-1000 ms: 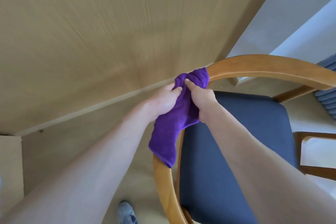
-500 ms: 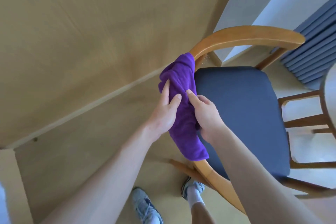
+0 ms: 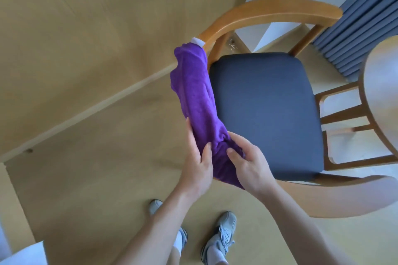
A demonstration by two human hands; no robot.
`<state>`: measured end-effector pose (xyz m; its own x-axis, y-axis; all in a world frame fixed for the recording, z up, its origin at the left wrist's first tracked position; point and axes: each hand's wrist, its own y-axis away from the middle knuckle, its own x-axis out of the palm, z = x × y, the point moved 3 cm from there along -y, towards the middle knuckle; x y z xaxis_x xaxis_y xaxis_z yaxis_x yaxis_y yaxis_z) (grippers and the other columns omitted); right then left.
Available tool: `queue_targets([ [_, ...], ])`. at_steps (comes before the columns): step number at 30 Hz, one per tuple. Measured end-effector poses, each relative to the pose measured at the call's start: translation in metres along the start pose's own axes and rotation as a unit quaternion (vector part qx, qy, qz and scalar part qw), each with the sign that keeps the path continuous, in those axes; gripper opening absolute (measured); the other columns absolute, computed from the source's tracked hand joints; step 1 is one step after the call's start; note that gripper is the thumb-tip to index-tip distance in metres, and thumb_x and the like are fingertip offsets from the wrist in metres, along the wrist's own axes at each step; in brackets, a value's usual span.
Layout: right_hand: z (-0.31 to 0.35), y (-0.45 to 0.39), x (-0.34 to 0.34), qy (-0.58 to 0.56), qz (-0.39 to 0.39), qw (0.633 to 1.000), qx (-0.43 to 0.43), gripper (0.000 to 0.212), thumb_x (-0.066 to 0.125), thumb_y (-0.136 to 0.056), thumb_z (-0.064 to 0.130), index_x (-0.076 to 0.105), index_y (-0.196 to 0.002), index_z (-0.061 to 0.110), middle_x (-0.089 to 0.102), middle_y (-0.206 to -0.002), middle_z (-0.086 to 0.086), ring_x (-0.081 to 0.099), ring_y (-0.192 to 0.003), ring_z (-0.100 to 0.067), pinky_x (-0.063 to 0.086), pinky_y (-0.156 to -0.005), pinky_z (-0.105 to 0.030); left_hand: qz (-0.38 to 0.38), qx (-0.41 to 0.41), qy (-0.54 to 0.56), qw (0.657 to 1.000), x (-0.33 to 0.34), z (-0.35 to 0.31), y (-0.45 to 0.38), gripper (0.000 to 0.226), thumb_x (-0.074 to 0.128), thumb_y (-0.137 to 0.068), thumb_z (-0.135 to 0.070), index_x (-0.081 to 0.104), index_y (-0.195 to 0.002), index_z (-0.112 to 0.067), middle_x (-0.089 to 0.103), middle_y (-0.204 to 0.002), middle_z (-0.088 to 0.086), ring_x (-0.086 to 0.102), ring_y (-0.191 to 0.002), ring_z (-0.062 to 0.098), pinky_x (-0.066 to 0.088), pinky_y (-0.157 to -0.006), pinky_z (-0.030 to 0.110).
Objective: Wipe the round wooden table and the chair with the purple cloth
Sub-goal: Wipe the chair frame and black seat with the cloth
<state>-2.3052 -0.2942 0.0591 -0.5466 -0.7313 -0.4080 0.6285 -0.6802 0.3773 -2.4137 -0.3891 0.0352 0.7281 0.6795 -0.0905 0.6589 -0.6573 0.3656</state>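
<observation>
The purple cloth point(image 3: 197, 101) is draped along the curved wooden back rail of the chair point(image 3: 269, 9), covering its left stretch. My left hand point(image 3: 198, 164) presses the cloth from the outer side, fingers mostly straight and thumb on the fabric. My right hand point(image 3: 247, 162) grips the bunched lower part of the cloth from the seat side. The chair's dark blue seat point(image 3: 267, 114) lies to the right of both hands. An edge of the round wooden table point(image 3: 381, 92) shows at the far right.
A wooden wall panel point(image 3: 86, 28) with a skirting strip stands left of the chair. Grey curtain folds point(image 3: 364, 26) hang at the upper right. My two shoes point(image 3: 219, 234) stand on the beige floor below the chair.
Both hands slid the cloth down the chair's rail toward me, from near the upper bend to its lower part. More of the chair and the table edge came into view.
</observation>
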Motion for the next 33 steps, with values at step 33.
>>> queue_targets([
  [33, 0.046, -0.05, 0.014, -0.278, -0.05, 0.958, 0.041, 0.063, 0.051, -0.081, 0.018, 0.058, -0.143, 0.022, 0.07, -0.127, -0.004, 0.063, -0.123, -0.02, 0.048, -0.11, -0.043, 0.008, 0.024, -0.051, 0.998, -0.037, -0.089, -0.157, 0.051, 0.04, -0.099, -0.034, 0.045, -0.15, -0.025, 0.058, -0.143, -0.005, 0.055, -0.131, 0.012, 0.04, -0.117, 0.042],
])
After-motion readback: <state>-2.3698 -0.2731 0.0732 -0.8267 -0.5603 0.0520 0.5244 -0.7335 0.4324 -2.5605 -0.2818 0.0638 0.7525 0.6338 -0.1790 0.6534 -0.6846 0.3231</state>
